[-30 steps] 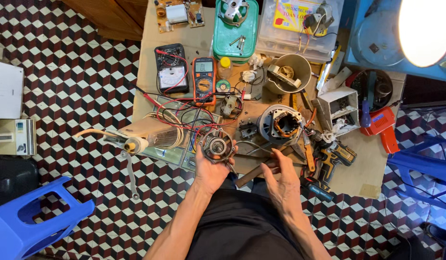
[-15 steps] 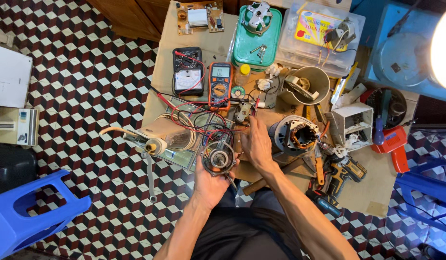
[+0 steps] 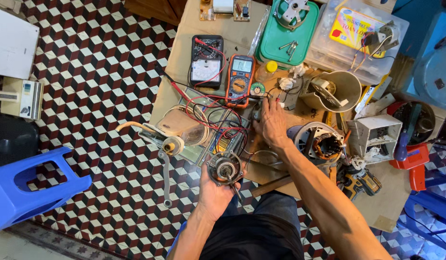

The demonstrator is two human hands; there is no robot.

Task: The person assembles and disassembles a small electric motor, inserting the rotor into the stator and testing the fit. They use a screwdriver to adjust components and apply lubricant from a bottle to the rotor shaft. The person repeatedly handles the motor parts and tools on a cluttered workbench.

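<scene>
Left hand [image 3: 214, 190]: nearest the camera, cupped under a small round motor [image 3: 225, 169] and closed around it; held over the near edge of the surface [image 3: 391, 212], shaft end facing up.
Motor: out of any housing, copper windings exposed; thin leads run from it up toward the wire tangle.
Right hand [image 3: 272, 123]: stretched forward, palm down, fingers spread and resting among red and black wires [image 3: 218, 120]; whether it pinches a lead cannot be told.
Beside right forearm: larger open motor shell [image 3: 319, 140], not touched.
Wrench [image 3: 165, 178]: hangs off the surface's left edge, untouched.
Orange digital multimeter [image 3: 240, 79]: just beyond the right hand, display lit, leads trailing toward the motor.
Black analog meter [image 3: 207, 61]: left of the orange one, idle.
Progress (judgement): motor is stripped and in hand, meter is ready; probes do not appear to be on the leads yet, so measuring looks still to do.
Far edge: green tray [image 3: 266, 38] with loose screws.
</scene>
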